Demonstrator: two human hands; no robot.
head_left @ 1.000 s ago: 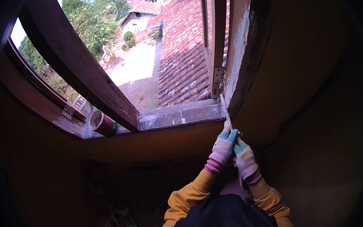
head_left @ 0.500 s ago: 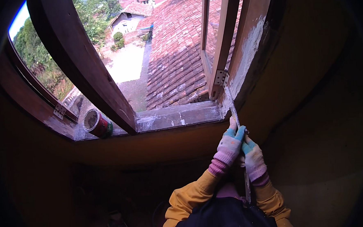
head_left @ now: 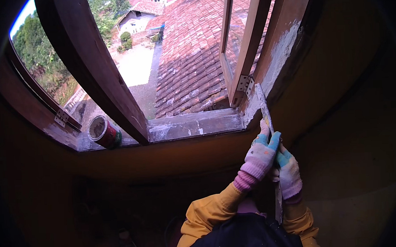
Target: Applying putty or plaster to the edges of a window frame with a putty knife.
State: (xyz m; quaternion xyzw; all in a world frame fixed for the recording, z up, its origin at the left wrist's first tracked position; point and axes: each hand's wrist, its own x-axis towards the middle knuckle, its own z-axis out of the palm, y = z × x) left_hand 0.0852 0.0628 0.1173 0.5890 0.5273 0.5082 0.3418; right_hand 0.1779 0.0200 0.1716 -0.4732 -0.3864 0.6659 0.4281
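My left hand (head_left: 260, 154), in a pink, white and teal knitted glove, is closed on a long, narrow, putty-smeared blade (head_left: 264, 104). An outstretched finger lies along the blade. Its tip reaches the whitish, filler-coated right jamb (head_left: 285, 46) of the window frame, just right of a metal hinge (head_left: 246, 84). Close against the left, my right hand (head_left: 289, 172), gloved alike, has its fingers curled and partly hidden. A flat, pale-smeared strip (head_left: 279, 204) sticks out below it; whether this and the blade are one tool, I cannot tell.
A red and green tin (head_left: 105, 132) stands tilted on the sill's left part, beside a dark wooden post (head_left: 92, 62). The wooden sill (head_left: 193, 125) has white smears. An open glazed sash (head_left: 247, 45) hangs at right. Outside lie a tiled roof (head_left: 195, 65) and a yard.
Both hands and the blade appear further right in the picture. The blade's tip has left the hinge's edge and now rests over the jamb beside it. The view has shifted slightly too.
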